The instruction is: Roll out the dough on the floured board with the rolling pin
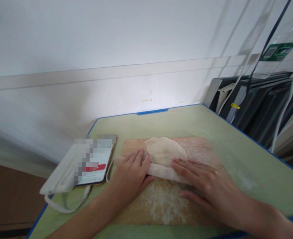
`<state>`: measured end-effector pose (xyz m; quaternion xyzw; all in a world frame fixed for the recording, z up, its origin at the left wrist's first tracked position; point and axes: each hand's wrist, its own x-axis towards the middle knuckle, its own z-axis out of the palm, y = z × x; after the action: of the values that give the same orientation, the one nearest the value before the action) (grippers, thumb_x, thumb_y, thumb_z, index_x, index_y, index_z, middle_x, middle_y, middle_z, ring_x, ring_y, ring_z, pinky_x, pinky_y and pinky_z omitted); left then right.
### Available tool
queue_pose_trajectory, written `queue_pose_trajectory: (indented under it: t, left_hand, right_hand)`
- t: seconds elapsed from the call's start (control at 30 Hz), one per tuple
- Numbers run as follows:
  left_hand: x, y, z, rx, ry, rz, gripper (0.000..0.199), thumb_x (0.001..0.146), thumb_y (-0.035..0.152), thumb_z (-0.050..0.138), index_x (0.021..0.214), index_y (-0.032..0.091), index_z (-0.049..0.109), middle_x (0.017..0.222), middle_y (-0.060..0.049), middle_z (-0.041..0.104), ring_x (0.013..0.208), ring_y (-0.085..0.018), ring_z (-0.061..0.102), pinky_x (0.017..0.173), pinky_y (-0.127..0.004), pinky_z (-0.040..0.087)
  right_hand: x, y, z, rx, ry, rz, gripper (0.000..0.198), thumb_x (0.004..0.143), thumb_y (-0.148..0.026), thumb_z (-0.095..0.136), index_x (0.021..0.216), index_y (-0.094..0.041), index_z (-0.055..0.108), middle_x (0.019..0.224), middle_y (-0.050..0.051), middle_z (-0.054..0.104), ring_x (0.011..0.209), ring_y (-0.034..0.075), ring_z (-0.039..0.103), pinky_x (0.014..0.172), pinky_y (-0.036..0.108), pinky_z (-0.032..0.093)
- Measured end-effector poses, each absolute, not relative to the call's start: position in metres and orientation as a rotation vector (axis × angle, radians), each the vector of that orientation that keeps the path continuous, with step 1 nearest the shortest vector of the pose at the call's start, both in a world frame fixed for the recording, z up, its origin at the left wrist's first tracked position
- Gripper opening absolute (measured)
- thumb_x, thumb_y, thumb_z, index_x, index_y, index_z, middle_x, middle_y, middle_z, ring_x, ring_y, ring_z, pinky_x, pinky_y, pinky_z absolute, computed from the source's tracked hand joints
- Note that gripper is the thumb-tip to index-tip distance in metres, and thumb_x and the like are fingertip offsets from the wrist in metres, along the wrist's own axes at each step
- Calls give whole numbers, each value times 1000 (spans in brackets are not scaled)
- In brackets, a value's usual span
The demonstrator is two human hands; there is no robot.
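Observation:
A pale wooden rolling pin (164, 171), dusted white, lies crosswise over the near edge of a flat sheet of dough (165, 150). My left hand (134, 167) rests on the pin's left part, fingers over the top and thumb on the near side. On its right part sits my right hand (202, 177), with fingers stretched forward over the pin and the thumb apart below. The right end of the pin is hidden under that hand. Beneath the dough is a wooden cutting board (131, 212), with loose flour scattered on its near half.
Left of the board, a phone (96, 169) leans on a white strapped case or pouch (59, 176). The green tabletop (183, 121) has a blue edge and meets a white wall. Dark folders or flat boxes (263, 103), cables and a clear plastic bottle (280, 51) stand at the right.

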<state>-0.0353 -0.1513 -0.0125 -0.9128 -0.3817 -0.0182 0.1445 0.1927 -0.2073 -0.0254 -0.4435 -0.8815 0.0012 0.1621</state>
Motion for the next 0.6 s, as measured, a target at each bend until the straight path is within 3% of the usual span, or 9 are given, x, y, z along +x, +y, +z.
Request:
queue_pose_trajectory:
  t: [0.17, 0.4, 0.5, 0.6]
  left_hand:
    - [-36, -151, -12, -2683, -1116, -16, 55, 76, 47, 59, 112, 5, 51, 119, -23, 52, 109, -31, 51, 88, -43, 43]
    - [-37, -152, -14, -2747, -1147, -92, 50, 76, 45, 58, 110, 9, 51, 123, -21, 49, 114, -29, 48, 92, -41, 41]
    - [-37, -153, -13, -2752, -1161, -111, 46, 79, 43, 55, 111, 9, 50, 123, -20, 49, 114, -29, 47, 91, -42, 41]
    - [-37, -152, -13, -2767, -1159, -118, 45, 80, 43, 54, 110, 9, 50, 123, -20, 50, 113, -29, 48, 90, -42, 42]
  right_hand:
    - [188, -215, -37, -1262, -2482, -101, 43, 85, -26, 47, 128, -17, 43, 127, 7, 51, 112, 21, 50, 89, 37, 47]
    - [197, -209, -33, -1155, -2566, -187, 41, 89, -17, 35, 130, -18, 40, 124, 6, 54, 105, 18, 55, 82, 31, 51]
    - [199, -200, -22, -1085, -2627, -207, 42, 89, -12, 29, 128, -18, 41, 125, 6, 53, 111, 16, 51, 90, 34, 46]
    - [198, -186, -13, -1121, -2649, -147, 38, 92, -23, 31, 127, -15, 44, 131, 9, 46, 122, 19, 38, 100, 42, 34]
